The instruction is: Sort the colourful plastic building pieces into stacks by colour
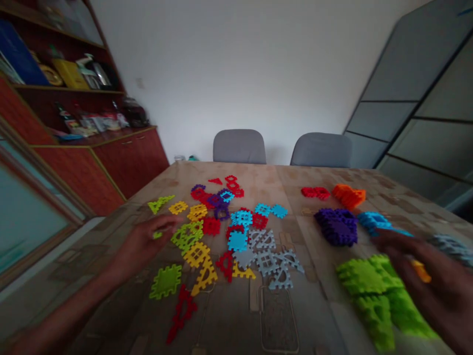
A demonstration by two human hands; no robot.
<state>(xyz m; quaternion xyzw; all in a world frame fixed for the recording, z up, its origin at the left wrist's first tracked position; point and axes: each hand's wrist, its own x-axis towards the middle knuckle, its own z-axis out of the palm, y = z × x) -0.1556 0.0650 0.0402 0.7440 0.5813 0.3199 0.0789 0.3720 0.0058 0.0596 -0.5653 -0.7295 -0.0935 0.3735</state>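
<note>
My left hand [148,240] is over the left side of a loose spread of plastic interlocking pieces, its fingers curled. A small yellow-green interlocking piece [157,235] shows between its thumb and fingers. Close by lie yellow-green pieces [187,236], yellow pieces [197,254] and a solid green square [166,281]. At the right, my right hand [430,281] is smeared by motion above the table. A yellow piece [421,271] shows at its fingers; whether it is held or lies behind cannot be made out. Beside that hand are stacked green pieces [369,281] and blue pieces [375,223].
Mid-table lie red pieces [212,226], light blue pieces [237,240] and grey pieces [266,262]. Stacks of purple pieces [337,227], orange pieces [348,196] and grey pieces [453,248] stand right. Two grey chairs [239,146] are behind the table [303,305]; a cabinet [129,158] stands left.
</note>
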